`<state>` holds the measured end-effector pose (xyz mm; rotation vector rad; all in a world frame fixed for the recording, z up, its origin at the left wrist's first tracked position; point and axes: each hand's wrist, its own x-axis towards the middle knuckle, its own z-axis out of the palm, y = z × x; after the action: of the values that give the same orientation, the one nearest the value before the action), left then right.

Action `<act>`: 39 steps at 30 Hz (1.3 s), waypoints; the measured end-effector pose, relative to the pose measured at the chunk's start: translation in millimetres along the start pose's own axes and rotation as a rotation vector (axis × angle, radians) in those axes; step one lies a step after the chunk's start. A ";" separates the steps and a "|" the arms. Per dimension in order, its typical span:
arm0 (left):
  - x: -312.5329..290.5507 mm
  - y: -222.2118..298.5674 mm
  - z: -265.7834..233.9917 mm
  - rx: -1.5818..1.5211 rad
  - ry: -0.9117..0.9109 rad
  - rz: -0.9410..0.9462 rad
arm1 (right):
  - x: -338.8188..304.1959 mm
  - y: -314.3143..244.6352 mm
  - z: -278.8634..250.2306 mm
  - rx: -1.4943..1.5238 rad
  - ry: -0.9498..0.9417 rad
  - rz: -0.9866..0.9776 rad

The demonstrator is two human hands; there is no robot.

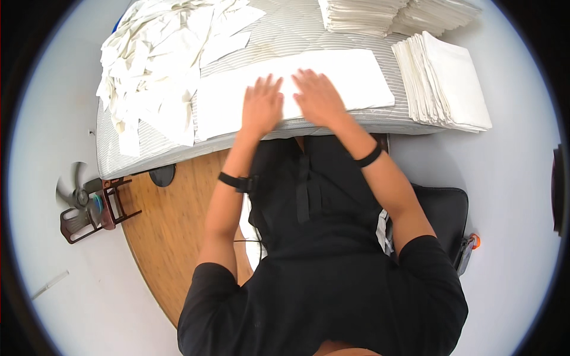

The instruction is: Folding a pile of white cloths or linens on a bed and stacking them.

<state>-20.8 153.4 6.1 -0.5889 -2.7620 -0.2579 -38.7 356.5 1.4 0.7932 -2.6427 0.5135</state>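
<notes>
A long white cloth (356, 77) lies spread flat along the near edge of the striped mattress (291, 35). My left hand (262, 107) rests palm down on its middle, fingers stretched out. Close beside it, my right hand (319, 98) also lies flat on the cloth with the fingers apart. Neither hand grips anything. The cloth's right end looks folded in layers. Its left end reaches to a heap of loose, crumpled white cloths (154, 65).
Neatly folded white cloths stand in a stack (442, 83) at the mattress's right edge, with more stacks (362, 15) behind. A fan (80, 196) and a dark wooden stool (110, 204) are at the left on the wooden floor (172, 225). A black bag (442, 213) lies at the right.
</notes>
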 end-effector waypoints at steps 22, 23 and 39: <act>-35.2 33.0 -34.4 -0.169 0.153 0.039 | -41.6 -24.1 -48.3 0.021 0.085 -0.125; -28.6 35.3 -29.4 -0.131 0.170 0.036 | -33.7 -36.0 -40.9 0.022 0.088 -0.127; -105.9 -116.5 -73.6 -0.491 0.166 -0.325 | -96.8 131.7 -88.4 0.197 -0.038 0.440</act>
<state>40.9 -7.7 27.3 -0.2035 -2.6184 -1.0278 -19.9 541.3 7.5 0.2635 -2.8381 0.8888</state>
